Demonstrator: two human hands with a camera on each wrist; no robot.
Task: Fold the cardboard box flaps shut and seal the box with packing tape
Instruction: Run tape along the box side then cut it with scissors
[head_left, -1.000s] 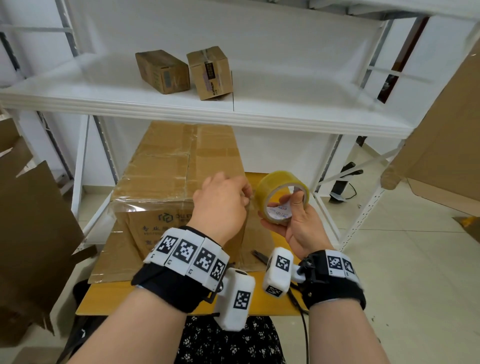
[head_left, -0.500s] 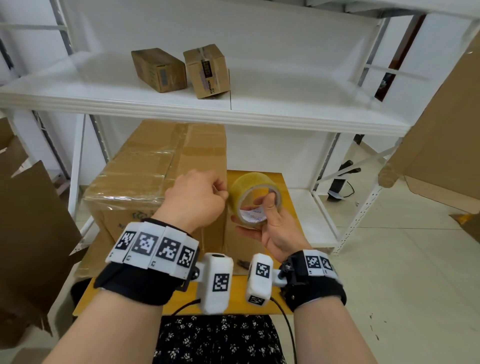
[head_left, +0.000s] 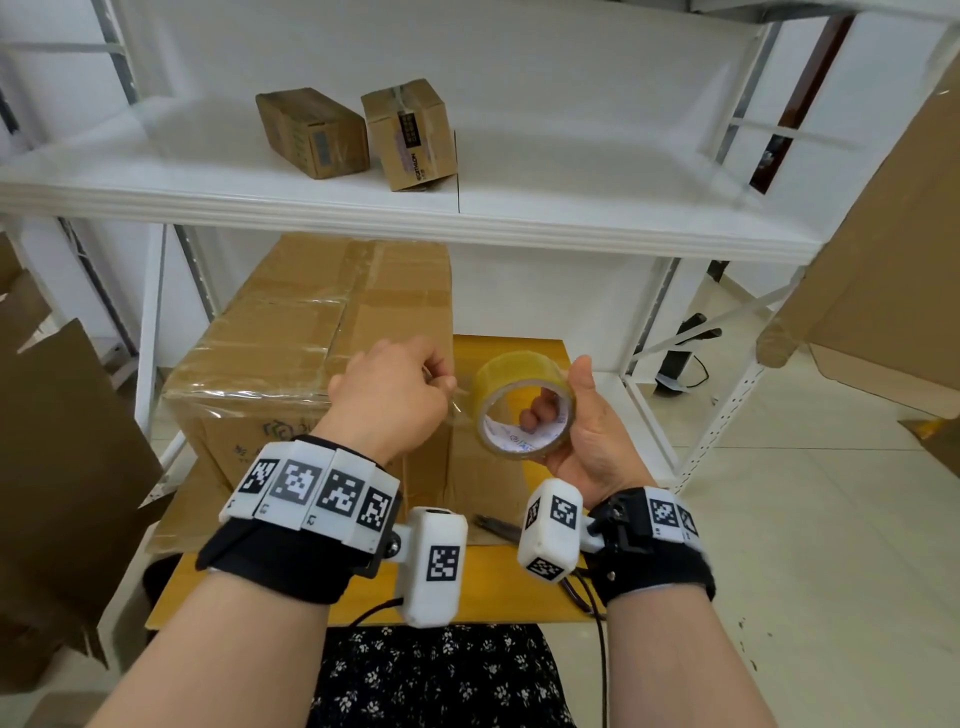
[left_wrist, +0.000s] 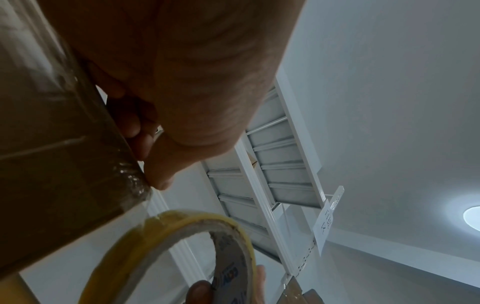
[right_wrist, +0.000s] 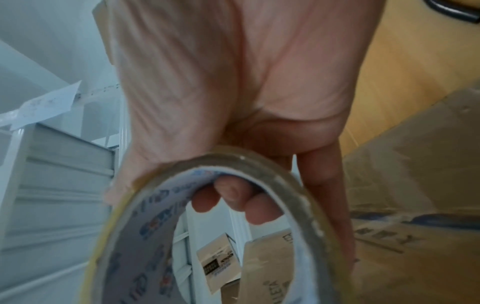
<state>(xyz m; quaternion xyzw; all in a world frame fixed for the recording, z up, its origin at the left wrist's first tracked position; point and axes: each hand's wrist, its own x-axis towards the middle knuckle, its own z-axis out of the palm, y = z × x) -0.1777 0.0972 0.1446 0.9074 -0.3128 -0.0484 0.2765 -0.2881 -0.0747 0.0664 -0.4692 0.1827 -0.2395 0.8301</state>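
Observation:
The big cardboard box (head_left: 311, 353) stands on the yellow table (head_left: 509, 597) with its top flaps folded flat and clear tape across them. My left hand (head_left: 441, 382) pinches the free end of the tape at the box's near right corner (left_wrist: 135, 185). A short clear strip (head_left: 460, 410) runs from there to the yellowish tape roll (head_left: 524, 374). My right hand (head_left: 566, 400) grips the roll just right of the box, thumb on its outer face and fingers curled through the core (right_wrist: 233, 201). The roll (left_wrist: 168, 246) also shows below my left fingers.
Scissors (head_left: 496, 525) lie on the table between my wrists. Two small boxes (head_left: 358, 132) sit on the white shelf (head_left: 571, 223) overhead. Loose cardboard sheets stand at the left (head_left: 62, 467) and right (head_left: 883, 270). The shelf post (head_left: 649, 353) is close to the right of the roll.
My right hand has drawn the roll rightward, away from the left hand, and a short strip of tape now spans the gap. The right thumb has shifted to the roll's outer face.

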